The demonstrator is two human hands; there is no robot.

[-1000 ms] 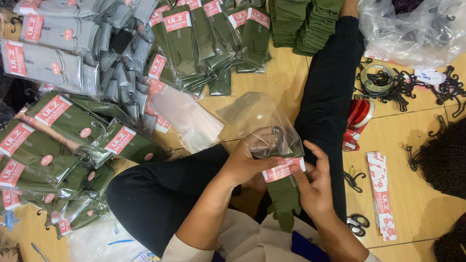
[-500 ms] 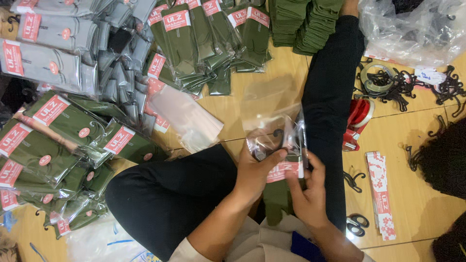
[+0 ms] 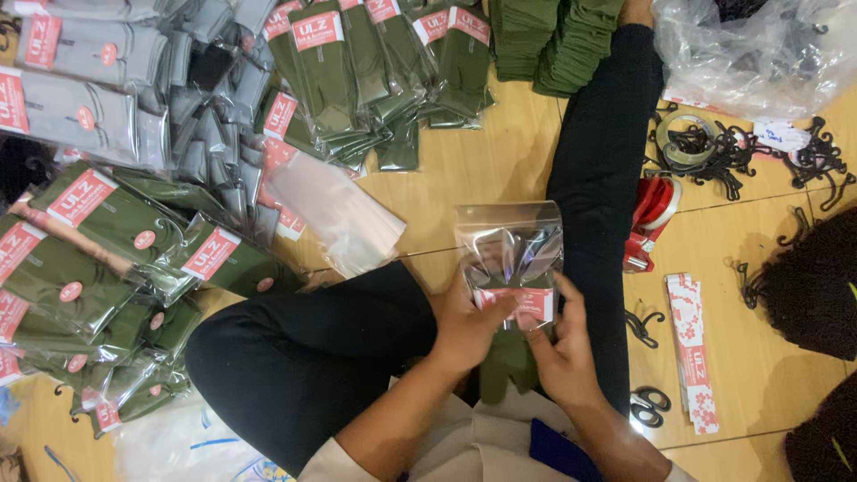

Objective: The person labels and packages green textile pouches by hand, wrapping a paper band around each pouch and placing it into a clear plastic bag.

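Far left there was a heap of bagged olive-green socks (image 3: 116,241) with red-and-white labels, and grey bagged pairs (image 3: 80,80) stacked above them. A bit further in, a loose stack of empty clear bags (image 3: 335,210) lay on the wooden floor (image 3: 473,161), with more bagged green pairs (image 3: 384,62) fanned out above.

The person sat with black-trousered legs (image 3: 303,357) folded. The left hand (image 3: 464,326) gripped the lower left edge of a clear plastic bag (image 3: 511,245), fingers curled shut on it with the thumb pressed against the front. The bag stood upright over the lap — held between both hands, its top open and puffed out. A green sock pair (image 3: 507,366) with a red-and-white label band (image 3: 527,302) sat at the bag's mouth, mostly hanging below it. The right hand (image 3: 562,357) clamped the pair and the bag's right edge, thumb up along the side.

Right of that, red tape rolls (image 3: 656,210) lay beside the leg, then a strip of label cards (image 3: 692,348), small scissors (image 3: 644,406), and black plastic hooks (image 3: 714,152) — well apart from the hands.
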